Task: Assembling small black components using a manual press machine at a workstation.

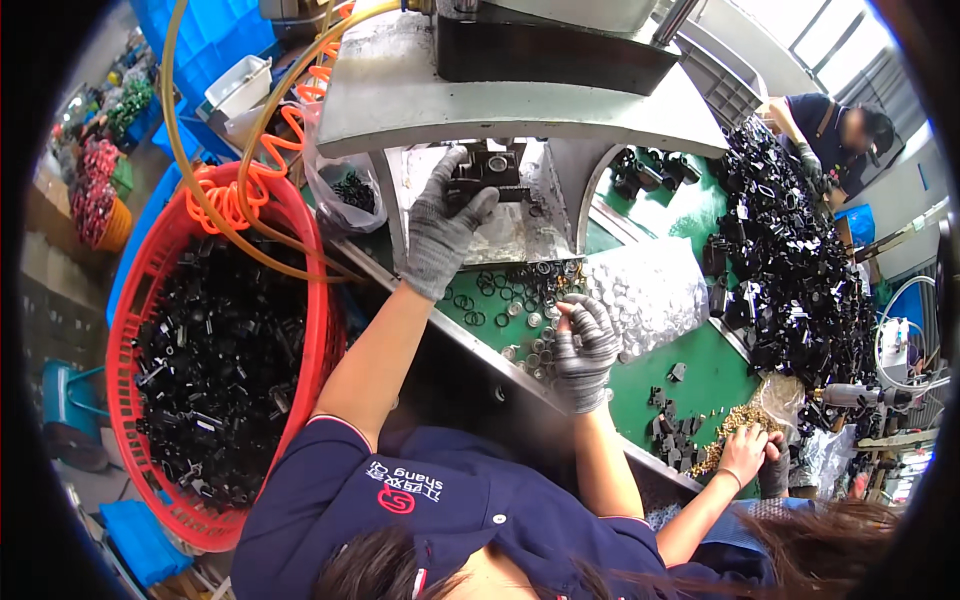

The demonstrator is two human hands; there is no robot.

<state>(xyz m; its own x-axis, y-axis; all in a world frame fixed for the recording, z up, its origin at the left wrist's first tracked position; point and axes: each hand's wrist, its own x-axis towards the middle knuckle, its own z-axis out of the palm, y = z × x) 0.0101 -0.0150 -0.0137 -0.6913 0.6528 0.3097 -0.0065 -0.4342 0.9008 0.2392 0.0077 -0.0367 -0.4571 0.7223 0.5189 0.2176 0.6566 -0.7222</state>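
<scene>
Beneath the press (520,108), the left hand (440,228) grasps a black block (497,168) by its left side; in front of the press, the right hand (588,352) curls beside loose rings (497,296); I cannot tell whether it holds anything.

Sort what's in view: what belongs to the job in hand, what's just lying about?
Likely in use: black block at the left hand, pale machine, black rings near the right hand.

Probably lying about: white tray, blue plastic bin.
</scene>
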